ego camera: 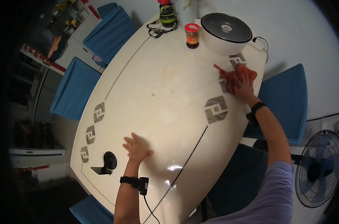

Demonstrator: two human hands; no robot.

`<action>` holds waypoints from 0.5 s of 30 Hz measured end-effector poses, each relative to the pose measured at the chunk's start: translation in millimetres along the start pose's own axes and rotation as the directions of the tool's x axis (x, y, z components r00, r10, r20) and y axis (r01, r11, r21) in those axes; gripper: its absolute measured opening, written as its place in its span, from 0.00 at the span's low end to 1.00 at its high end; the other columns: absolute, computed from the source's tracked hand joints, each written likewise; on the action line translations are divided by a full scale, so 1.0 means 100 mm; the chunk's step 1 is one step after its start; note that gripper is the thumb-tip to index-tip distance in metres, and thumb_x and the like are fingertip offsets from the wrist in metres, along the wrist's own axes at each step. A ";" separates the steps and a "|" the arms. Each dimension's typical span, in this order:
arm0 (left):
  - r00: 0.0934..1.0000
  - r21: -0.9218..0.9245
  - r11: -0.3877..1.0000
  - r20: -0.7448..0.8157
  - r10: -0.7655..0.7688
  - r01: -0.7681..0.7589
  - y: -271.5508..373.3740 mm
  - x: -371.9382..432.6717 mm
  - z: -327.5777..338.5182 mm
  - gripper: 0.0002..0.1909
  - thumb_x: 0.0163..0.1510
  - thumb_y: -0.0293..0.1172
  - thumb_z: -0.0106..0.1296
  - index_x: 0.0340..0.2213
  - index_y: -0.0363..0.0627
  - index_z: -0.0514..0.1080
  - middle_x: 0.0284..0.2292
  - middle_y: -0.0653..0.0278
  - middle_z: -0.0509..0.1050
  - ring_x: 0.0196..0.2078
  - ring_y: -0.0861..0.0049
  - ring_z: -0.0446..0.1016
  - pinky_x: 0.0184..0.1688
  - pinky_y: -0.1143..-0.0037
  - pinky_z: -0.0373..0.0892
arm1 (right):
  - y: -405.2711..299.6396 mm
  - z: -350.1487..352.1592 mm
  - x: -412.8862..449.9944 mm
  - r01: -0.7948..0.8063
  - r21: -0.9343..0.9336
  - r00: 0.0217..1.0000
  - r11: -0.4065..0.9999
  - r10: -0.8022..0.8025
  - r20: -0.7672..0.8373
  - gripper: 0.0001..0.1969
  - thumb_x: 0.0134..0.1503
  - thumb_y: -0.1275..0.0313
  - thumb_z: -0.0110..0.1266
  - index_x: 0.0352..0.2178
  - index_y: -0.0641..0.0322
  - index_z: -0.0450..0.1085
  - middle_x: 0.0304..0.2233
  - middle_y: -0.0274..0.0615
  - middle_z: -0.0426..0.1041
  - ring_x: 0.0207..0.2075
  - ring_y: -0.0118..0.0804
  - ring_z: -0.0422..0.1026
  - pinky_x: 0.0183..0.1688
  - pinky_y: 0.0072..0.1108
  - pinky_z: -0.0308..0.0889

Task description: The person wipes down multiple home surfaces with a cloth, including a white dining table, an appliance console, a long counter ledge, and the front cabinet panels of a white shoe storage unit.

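Note:
A crumpled red cloth [247, 72] lies on the cream tabletop [163, 78] by its right edge. My right hand [243, 86] presses down on it with the fingers over the fabric, slightly blurred. Over the lower middle of the table, my left hand [137, 148] has its fingers spread and holds nothing. I cannot tell whether its palm touches the surface. Two small brownish scraps [153, 94] lie near the table's middle. Both wrists wear black straps with a small device.
Beyond the cloth stand a white electric pot [224, 42] with a dark lid and a red-capped jar [192, 36]. A strapped bottle [167, 17] is at the far edge. A black folding stand [109, 162] sits left. Blue-covered chairs [284, 103] surround the table; a fan [318, 169] stands right.

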State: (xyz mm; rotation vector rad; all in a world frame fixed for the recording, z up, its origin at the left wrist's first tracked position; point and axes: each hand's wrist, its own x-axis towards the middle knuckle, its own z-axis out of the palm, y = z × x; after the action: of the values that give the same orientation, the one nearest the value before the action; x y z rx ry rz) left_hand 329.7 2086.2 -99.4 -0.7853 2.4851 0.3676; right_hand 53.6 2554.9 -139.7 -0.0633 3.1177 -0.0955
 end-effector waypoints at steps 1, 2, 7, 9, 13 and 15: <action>1.000 0.025 1.000 -0.011 0.002 -0.002 0.00 0.03 0.02 0.67 0.27 0.41 0.70 0.59 0.48 0.33 0.59 0.39 0.30 0.59 0.34 0.31 0.53 0.47 0.54 | 0.02 0.07 -0.09 0.002 0.001 1.000 1.000 -0.002 -0.002 0.30 0.52 0.57 0.41 0.58 0.40 0.50 0.61 0.47 0.42 0.63 0.55 0.36 0.58 0.52 0.38; 1.000 0.050 0.999 -0.024 0.007 -0.006 -0.01 0.04 0.03 0.67 0.26 0.41 0.70 0.59 0.49 0.33 0.59 0.39 0.29 0.59 0.34 0.30 0.52 0.47 0.57 | 0.04 0.16 -0.22 0.239 0.003 0.965 0.971 -0.237 -0.116 0.31 0.50 0.58 0.43 0.57 0.43 0.51 0.61 0.48 0.42 0.62 0.56 0.38 0.57 0.52 0.40; 1.000 0.031 0.999 0.012 -0.012 0.012 0.07 0.00 -0.01 0.68 0.26 0.42 0.70 0.59 0.49 0.32 0.58 0.39 0.29 0.59 0.33 0.30 0.51 0.46 0.57 | -0.63 0.01 -1.24 0.730 0.095 0.648 0.677 -0.640 -0.412 0.30 0.48 0.57 0.49 0.53 0.55 0.59 0.59 0.51 0.48 0.60 0.58 0.43 0.54 0.52 0.49; 1.000 0.036 0.999 0.007 -0.024 0.023 -0.02 0.07 0.06 0.68 0.25 0.42 0.70 0.59 0.49 0.32 0.58 0.39 0.29 0.59 0.33 0.30 0.51 0.46 0.57 | -0.92 -0.13 -1.63 0.753 0.194 0.658 0.629 -0.730 -0.188 0.30 0.48 0.55 0.49 0.52 0.54 0.60 0.59 0.51 0.48 0.61 0.55 0.44 0.56 0.50 0.46; 1.000 0.064 0.998 -0.024 0.004 -0.003 -0.06 0.08 0.07 0.68 0.26 0.42 0.70 0.59 0.49 0.33 0.58 0.38 0.29 0.59 0.32 0.31 0.51 0.47 0.57 | -1.11 -0.32 -1.95 0.839 0.245 0.523 0.486 -0.845 -0.116 0.26 0.51 0.60 0.49 0.51 0.54 0.61 0.57 0.48 0.52 0.59 0.50 0.49 0.59 0.45 0.43; 1.000 0.062 0.998 0.011 0.007 -0.008 -0.01 0.02 0.04 0.68 0.26 0.42 0.70 0.59 0.49 0.33 0.58 0.38 0.29 0.59 0.31 0.31 0.52 0.48 0.57 | -0.90 -0.41 -1.56 0.851 0.354 0.467 0.387 -0.866 -0.176 0.25 0.51 0.66 0.49 0.52 0.54 0.60 0.54 0.42 0.57 0.56 0.42 0.54 0.59 0.40 0.46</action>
State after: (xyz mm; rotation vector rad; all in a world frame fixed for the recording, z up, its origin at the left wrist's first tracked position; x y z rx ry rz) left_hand 330.4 2085.5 -104.1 -0.7467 2.4776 0.2946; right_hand 211.6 2474.4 -90.1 -1.6504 2.5354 -0.7196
